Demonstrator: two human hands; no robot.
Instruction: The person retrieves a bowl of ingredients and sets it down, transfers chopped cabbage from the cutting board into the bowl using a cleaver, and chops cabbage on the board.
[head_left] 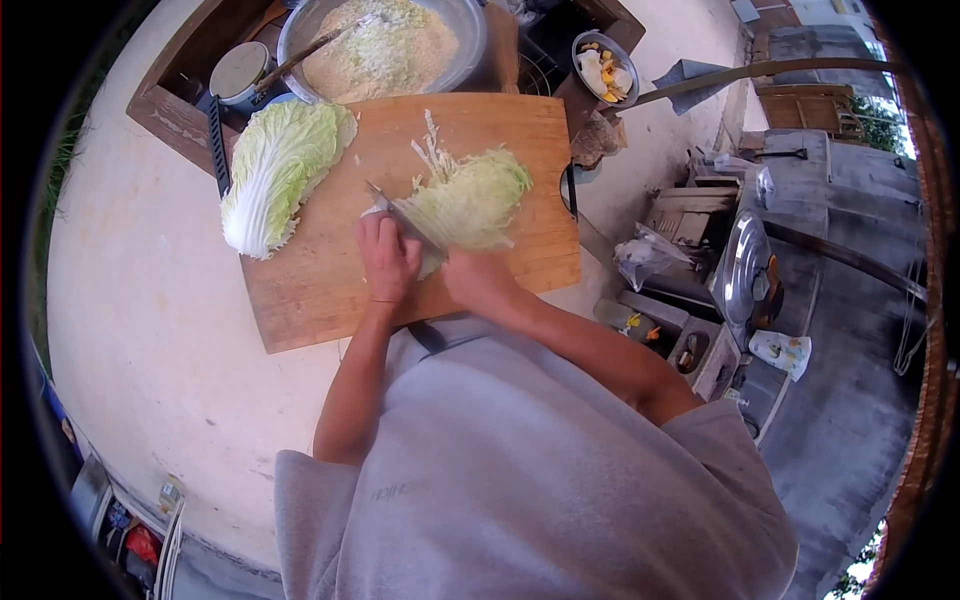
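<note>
Wooden board (pixel 310 300) in the upper centre bears shredded cabbage (pixel 470 205) right of its middle and a large cabbage piece (pixel 285 175) over its left edge. Right hand (pixel 480 278), blurred, grips the knife (pixel 412 220); left hand (pixel 388 258) curls over a pale chunk (pixel 375 209) beside the blade.

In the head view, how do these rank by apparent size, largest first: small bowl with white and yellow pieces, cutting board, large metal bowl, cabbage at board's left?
1. Cutting board
2. Large metal bowl, though cut off by the picture's top edge
3. Cabbage
4. Small bowl
</note>
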